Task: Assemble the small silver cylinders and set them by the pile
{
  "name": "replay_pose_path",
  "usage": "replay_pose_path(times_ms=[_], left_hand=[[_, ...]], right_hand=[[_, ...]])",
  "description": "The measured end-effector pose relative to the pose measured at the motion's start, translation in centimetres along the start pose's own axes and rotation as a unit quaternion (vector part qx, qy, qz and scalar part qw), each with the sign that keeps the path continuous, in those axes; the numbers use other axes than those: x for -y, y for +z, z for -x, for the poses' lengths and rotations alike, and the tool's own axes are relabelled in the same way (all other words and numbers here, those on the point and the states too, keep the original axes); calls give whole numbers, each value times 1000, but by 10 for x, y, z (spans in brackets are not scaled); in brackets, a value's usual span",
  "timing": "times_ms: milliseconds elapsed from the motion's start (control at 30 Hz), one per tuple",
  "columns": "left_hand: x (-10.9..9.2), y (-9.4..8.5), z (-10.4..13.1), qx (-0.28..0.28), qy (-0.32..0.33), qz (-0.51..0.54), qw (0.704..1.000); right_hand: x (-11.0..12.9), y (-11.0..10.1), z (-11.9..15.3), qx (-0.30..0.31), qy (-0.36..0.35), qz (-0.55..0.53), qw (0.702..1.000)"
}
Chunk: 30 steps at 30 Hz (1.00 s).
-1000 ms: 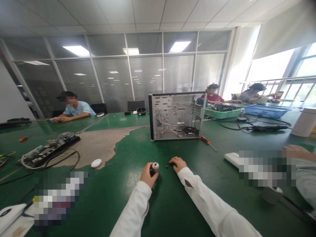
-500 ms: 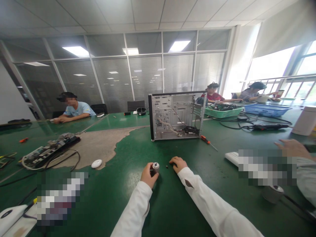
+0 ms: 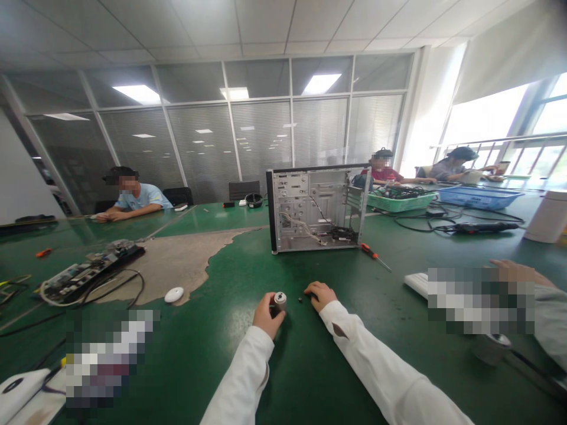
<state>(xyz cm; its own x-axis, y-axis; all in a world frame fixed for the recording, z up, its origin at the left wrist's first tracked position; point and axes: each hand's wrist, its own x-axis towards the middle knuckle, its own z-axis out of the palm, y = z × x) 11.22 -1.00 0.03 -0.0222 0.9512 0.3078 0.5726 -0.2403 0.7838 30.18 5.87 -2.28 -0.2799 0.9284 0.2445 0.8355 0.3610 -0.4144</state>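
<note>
My left hand (image 3: 267, 316) has its thumb and fingers wrapped round a small silvery metal cylinder (image 3: 280, 300), which stands upright with a dark spot in its top face. Just to the right of the cylinder, a tiny dark part (image 3: 300, 300) lies on the green tabletop (image 3: 283, 372). My right hand (image 3: 321, 295) rests on the table beside that part, not touching it. Its fingers are loosely bent and I see nothing in them. Behind both hands stands an open computer case (image 3: 319, 209) with loose cables inside.
A screwdriver (image 3: 375, 256) lies right of the case. On the left are a circuit board assembly (image 3: 95, 268) and a white round object (image 3: 174, 294). Green (image 3: 401, 202) and blue (image 3: 478, 198) baskets stand at the back right. A co-worker's hand (image 3: 516, 273) reaches in from the right.
Both my hands and the metal cylinder stay almost where they were. At the right edge, the co-worker's hand has shifted slightly.
</note>
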Motion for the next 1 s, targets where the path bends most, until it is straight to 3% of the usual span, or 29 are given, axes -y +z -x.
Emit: replay_pose_path(times_ms=[733,833,933,1000], left_hand=[[-2,-2,1,3,0,5,1000],[-1,-2,1,1,6,2,1000],[0,-2,0,0,20,-15,1000],[2,-2,-1,-5,27,-34,999]], right_hand=[[0,1,0,-23,-12,-8,1000],[4,0,2,-77,-39,-45,995],[16,-3,8,-152,-109,-116,975],[29,-5,14,-164,-150,-156,962]])
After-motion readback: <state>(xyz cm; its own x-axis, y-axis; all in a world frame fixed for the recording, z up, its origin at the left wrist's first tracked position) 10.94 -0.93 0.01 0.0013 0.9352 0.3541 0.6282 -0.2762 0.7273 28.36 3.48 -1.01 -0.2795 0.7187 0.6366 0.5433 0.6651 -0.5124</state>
